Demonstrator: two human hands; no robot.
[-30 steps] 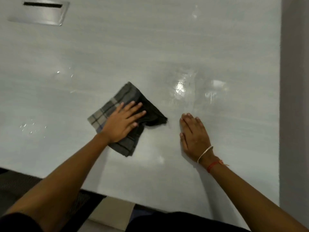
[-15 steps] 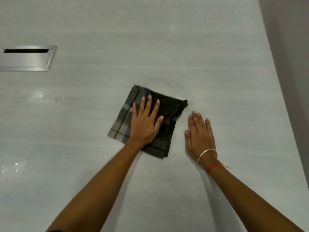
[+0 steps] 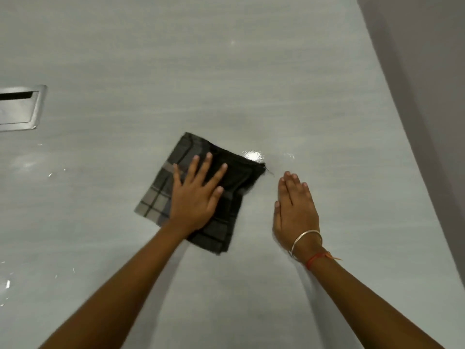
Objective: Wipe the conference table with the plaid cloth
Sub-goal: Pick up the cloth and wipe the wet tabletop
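1 plaid cloth (image 3: 156, 197), 1 table (image 3: 251, 84), 2 hands (image 3: 193, 200) (image 3: 295, 210), 1 metal hatch (image 3: 22, 107), 1 bangle (image 3: 305, 239), 1 red thread (image 3: 315, 259)

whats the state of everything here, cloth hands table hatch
plaid cloth, folded, lying flat
left hand, flat, fingers spread, pressing on the plaid cloth
conference table, shiny patch at the cloth's far corner
right hand, flat on the bare table, fingers together, beside the cloth, not touching it
cable hatch, lid down, dark slot along its far edge
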